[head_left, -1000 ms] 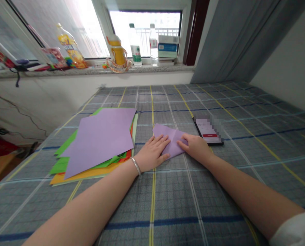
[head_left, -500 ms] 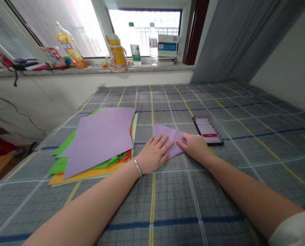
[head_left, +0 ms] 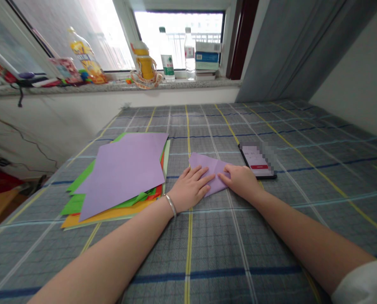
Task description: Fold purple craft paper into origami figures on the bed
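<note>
A folded sheet of purple paper (head_left: pixel 214 167) lies on the plaid cloth between my hands, a crease running down near its middle. Flat across its left part rests my left hand (head_left: pixel 191 188), fingers spread, a silver bangle at the wrist. At the paper's right end, my right hand (head_left: pixel 241 180) is closed on the edge, its thumb lying on top and the other fingers curled and partly hidden. To the left is a stack of coloured paper with a purple sheet (head_left: pixel 125 169) uppermost.
A phone (head_left: pixel 258 162) lies just beyond my right hand. Along the windowsill (head_left: pixel 112 87) stand a yellow cup (head_left: pixel 145 63), a green-capped bottle (head_left: pixel 167 57), a clear bottle (head_left: pixel 190 55), a drink bottle (head_left: pixel 87 57) and stacked boxes (head_left: pixel 207 57). A grey curtain (head_left: pixel 283 50) hangs at right.
</note>
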The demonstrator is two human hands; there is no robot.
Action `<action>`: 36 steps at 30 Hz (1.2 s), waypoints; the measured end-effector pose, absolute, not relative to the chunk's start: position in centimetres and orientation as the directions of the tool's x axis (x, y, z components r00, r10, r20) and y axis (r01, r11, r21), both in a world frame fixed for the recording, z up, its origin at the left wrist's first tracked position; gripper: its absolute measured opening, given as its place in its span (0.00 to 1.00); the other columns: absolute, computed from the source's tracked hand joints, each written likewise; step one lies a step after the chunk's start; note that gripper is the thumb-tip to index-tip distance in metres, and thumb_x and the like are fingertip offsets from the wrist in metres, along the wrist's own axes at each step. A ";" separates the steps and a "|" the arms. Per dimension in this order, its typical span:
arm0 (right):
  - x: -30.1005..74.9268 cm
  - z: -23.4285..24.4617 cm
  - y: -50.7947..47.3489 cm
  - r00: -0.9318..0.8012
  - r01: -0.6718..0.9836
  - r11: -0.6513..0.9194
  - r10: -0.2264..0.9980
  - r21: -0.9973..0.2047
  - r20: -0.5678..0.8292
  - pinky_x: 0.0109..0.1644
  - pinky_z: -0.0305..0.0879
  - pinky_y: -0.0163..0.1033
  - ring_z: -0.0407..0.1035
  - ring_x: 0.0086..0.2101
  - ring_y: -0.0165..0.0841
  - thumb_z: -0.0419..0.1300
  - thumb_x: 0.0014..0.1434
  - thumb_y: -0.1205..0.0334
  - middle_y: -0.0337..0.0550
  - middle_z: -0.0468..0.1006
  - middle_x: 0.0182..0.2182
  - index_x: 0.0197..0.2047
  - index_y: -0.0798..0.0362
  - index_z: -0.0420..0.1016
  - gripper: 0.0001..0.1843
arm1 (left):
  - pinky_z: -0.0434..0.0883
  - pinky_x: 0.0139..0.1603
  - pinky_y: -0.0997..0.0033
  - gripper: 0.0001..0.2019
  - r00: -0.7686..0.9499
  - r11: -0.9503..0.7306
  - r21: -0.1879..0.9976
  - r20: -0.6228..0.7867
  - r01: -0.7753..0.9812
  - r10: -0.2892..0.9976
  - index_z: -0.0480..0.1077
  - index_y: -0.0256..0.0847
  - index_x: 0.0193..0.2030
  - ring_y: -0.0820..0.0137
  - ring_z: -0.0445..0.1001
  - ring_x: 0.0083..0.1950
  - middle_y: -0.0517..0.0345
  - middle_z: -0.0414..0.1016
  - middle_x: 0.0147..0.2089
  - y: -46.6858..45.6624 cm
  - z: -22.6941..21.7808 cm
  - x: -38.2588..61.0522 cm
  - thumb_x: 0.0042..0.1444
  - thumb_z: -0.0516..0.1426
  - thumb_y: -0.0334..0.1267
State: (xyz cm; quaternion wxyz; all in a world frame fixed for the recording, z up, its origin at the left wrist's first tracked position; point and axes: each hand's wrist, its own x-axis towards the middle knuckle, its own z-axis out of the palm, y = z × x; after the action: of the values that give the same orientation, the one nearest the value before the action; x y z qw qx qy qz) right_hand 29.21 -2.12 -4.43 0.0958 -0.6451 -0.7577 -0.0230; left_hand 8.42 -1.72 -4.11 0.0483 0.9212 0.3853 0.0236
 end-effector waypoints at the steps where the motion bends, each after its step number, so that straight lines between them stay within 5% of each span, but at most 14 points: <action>1: 29.2 -4.4 -2.1 -0.150 0.982 0.167 0.973 -0.088 0.176 0.32 0.49 0.39 0.73 0.31 0.36 0.51 0.63 0.47 0.43 0.81 0.30 0.33 0.51 0.74 0.19 | 0.47 0.70 0.47 0.23 0.703 -0.700 0.101 0.008 0.707 0.711 0.55 0.50 0.68 0.59 0.48 0.72 0.55 0.51 0.72 -1.8 -4.1 8.4 0.68 0.42 0.47; 29: 29.0 -4.4 -2.3 -0.109 0.985 0.131 0.975 -0.110 0.192 0.33 0.53 0.39 0.72 0.31 0.37 0.52 0.63 0.47 0.44 0.80 0.29 0.36 0.52 0.74 0.18 | 0.52 0.66 0.43 0.25 0.650 -0.657 0.028 0.121 0.753 0.750 0.57 0.49 0.67 0.53 0.54 0.68 0.51 0.59 0.68 -2.3 -4.7 9.8 0.67 0.43 0.51; 36: 30.1 -3.8 -3.7 -0.395 0.870 0.482 0.806 -0.102 0.440 0.51 0.57 0.44 0.66 0.47 0.39 0.58 0.61 0.58 0.45 0.77 0.46 0.41 0.47 0.79 0.09 | 0.51 0.66 0.45 0.25 0.657 -0.666 0.049 0.126 0.745 0.744 0.56 0.52 0.67 0.53 0.54 0.69 0.57 0.55 0.70 -2.2 -4.9 9.7 0.66 0.42 0.53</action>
State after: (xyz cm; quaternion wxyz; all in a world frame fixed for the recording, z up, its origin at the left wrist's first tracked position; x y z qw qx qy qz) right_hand 30.13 -3.67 -3.81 0.2206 -0.5036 -0.8321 -0.0724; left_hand 9.68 -2.24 -4.89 -0.0033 0.9101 0.4088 0.0676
